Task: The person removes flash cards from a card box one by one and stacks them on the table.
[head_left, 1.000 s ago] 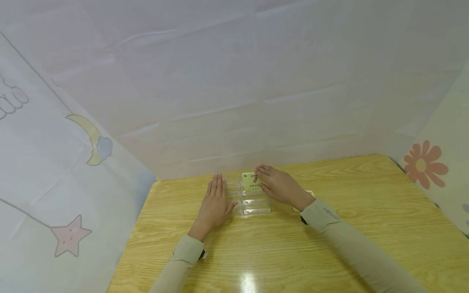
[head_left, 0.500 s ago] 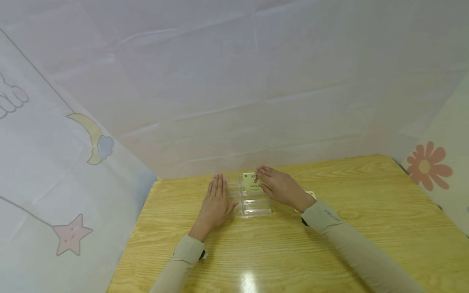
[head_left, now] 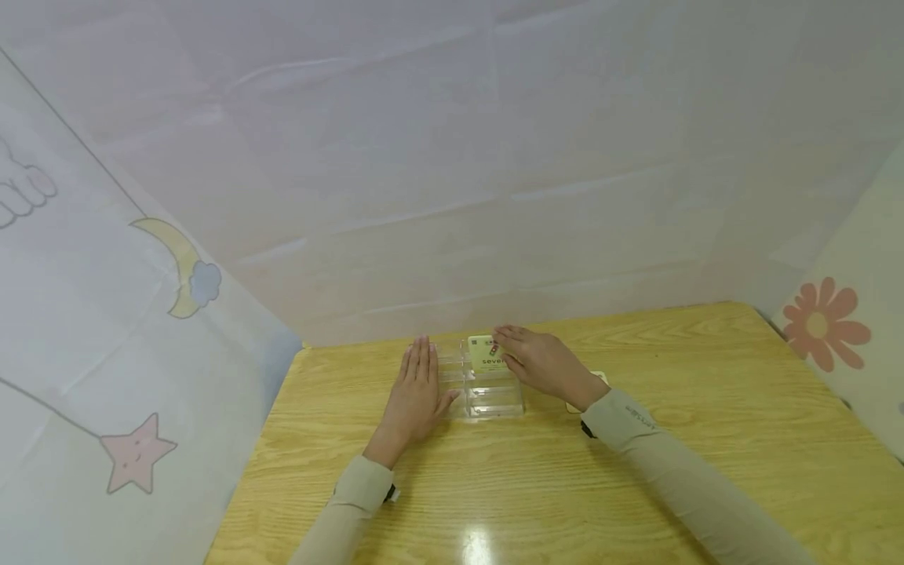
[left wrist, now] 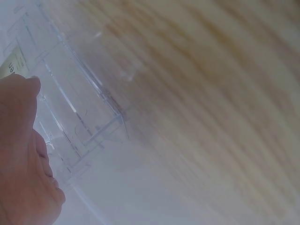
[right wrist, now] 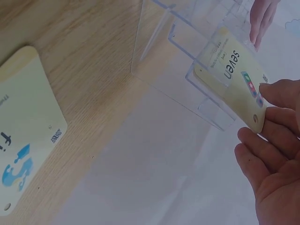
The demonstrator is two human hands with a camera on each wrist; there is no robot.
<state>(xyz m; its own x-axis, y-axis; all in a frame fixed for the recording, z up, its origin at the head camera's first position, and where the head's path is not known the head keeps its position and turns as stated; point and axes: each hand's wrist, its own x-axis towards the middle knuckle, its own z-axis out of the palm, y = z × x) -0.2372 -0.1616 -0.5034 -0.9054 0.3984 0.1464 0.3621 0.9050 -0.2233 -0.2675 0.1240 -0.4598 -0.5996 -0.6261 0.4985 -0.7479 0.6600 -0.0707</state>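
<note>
A clear plastic stepped card rack stands on the table in front of me. My left hand lies along its left side, fingers straight and together, thumb stretched toward the rack's front. A pale yellow flash card printed "seven" stands tilted in the back right tier, its lower edge behind a clear lip. My right hand pinches this card's upper right corner between thumb and forefinger. The other right fingers are loosely bent. In the head view, the right hand covers part of the card.
Another yellow flash card with blue figures, its word beginning "fi", lies flat on the wooden table. It sits right of the rack, partly under my right wrist in the head view. A pale printed backdrop rises behind the table.
Both hands keep nearly the same places. The right hand and the "seven" card sit very slightly lower in the head view, and the view itself has shifted a little.
</note>
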